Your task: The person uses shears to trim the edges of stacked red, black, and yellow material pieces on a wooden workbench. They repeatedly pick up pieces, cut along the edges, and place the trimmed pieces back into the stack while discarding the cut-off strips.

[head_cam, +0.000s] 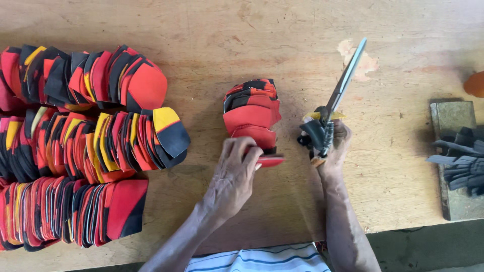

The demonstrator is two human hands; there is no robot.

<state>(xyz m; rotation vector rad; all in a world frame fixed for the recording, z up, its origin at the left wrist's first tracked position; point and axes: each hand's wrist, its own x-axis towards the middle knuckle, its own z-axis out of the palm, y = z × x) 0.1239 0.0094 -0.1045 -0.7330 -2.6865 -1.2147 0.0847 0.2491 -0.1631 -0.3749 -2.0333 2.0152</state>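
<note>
on the wooden table (262, 30), right hand (333, 146) grips scissors (343, 83) pointing up-right; left hand (234, 176) pinches a red piece (269, 161).

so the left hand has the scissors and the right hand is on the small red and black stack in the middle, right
Not quite: the hands are swapped. In the head view the right hand holds the scissors, blades pointing away from the person, while the left hand rests on the small red and black stack in the middle of the wooden table.

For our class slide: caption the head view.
Left hand holds red panels; right hand grips scissors at wooden table.
</note>
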